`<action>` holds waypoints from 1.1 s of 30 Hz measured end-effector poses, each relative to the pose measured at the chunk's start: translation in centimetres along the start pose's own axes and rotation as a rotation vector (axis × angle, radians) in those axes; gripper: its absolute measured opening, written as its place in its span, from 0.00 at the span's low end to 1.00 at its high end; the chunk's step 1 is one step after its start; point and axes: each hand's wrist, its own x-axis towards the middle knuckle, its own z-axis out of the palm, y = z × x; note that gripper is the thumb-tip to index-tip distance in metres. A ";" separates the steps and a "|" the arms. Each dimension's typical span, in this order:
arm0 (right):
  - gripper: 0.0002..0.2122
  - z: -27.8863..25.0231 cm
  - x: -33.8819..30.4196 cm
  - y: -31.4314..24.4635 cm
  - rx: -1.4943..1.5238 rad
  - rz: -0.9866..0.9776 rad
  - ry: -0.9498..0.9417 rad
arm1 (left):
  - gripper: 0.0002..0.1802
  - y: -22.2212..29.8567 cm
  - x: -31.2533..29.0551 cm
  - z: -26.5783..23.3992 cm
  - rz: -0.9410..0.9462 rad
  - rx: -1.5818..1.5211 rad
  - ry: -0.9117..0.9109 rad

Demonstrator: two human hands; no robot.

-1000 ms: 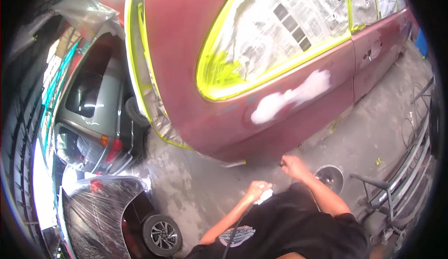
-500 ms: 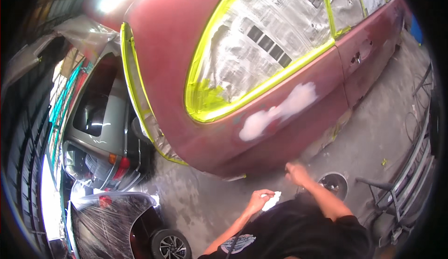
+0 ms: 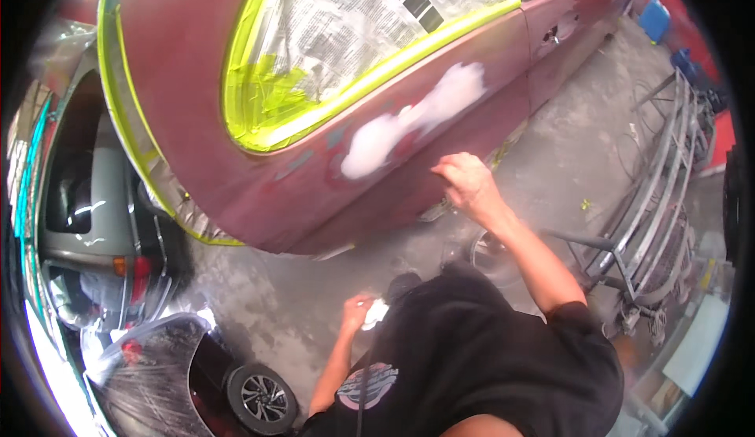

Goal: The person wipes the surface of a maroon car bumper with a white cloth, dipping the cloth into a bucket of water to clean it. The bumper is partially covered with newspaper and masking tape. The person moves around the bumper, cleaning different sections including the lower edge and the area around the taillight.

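Observation:
My right hand [image 3: 467, 188] is raised in front of the dull red car body [image 3: 330, 209], below and right of a white filler patch [image 3: 409, 122]. Its fingers are pinched together; whether anything lies between them I cannot make out. Lower down, close to my black shirt, my left hand [image 3: 358, 311] is closed on a small white piece [image 3: 375, 315], whose kind is not clear. Newspaper [image 3: 346, 36] covers the car's side window, edged with yellow masking tape [image 3: 303, 126].
A grey vehicle [image 3: 110, 154] stands at the left, and below it a plastic-wrapped dark car part [image 3: 157, 366] beside a wheel [image 3: 262, 398]. On the right is a metal frame rack [image 3: 657, 193]. A round container [image 3: 489, 250] sits on the floor behind my right forearm.
My right hand has risen toward the red car's side. The left still grips the white piece near my body. The head view has shifted, moving the car left and up in the picture.

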 end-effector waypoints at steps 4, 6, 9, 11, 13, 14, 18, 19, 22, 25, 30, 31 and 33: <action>0.17 3.4 0.1 -2.8 0.357 -0.156 -0.306 | 0.14 -10.9 1.7 -1.7 -0.068 0.099 -0.058; 0.14 5.5 -3.1 -1.9 -0.059 -0.040 -0.722 | 0.14 -15.7 0.9 -2.7 -0.117 0.041 -0.141; 0.12 4.0 -2.8 -2.7 -0.200 0.104 -0.543 | 0.13 -19.3 -0.5 -2.9 -0.135 -0.045 -0.218; 0.13 1.8 0.2 -4.3 -0.214 0.063 -0.167 | 0.12 -20.8 -0.3 -2.0 -0.109 -0.061 -0.269; 0.15 0.4 5.1 -4.9 -0.332 -0.076 0.094 | 0.11 -21.9 0.5 -1.9 -0.080 -0.053 -0.308; 0.15 0.0 7.6 -5.5 -0.385 -0.155 0.165 | 0.11 -22.3 0.6 -1.6 -0.074 -0.060 -0.304; 0.15 -0.8 13.8 -6.5 -0.540 -0.274 0.337 | 0.10 -19.1 4.0 -2.7 -0.033 -0.041 -0.285; 0.15 -0.5 14.9 -6.2 -0.559 -0.310 0.357 | 0.09 -17.7 4.6 -2.9 -0.047 -0.058 -0.255; 0.15 -0.3 16.1 -5.0 -0.578 -0.375 0.371 | 0.09 -15.3 6.0 -3.3 -0.128 -0.161 -0.174; 0.15 0.2 16.2 -4.2 -0.570 -0.405 0.383 | 0.10 -13.3 4.8 -3.0 -0.133 -0.169 -0.110; 0.15 -0.1 16.0 -2.9 -0.521 -0.453 0.343 | 0.12 -18.9 3.3 0.2 0.021 -0.237 -0.195; 0.15 -0.4 16.0 -2.6 -0.514 -0.457 0.318 | 0.13 -17.2 2.2 0.2 -0.018 -0.314 -0.244; 0.15 0.0 17.1 -3.1 -0.456 -0.505 0.277 | 0.13 -16.0 0.4 1.4 -0.083 -0.204 -0.231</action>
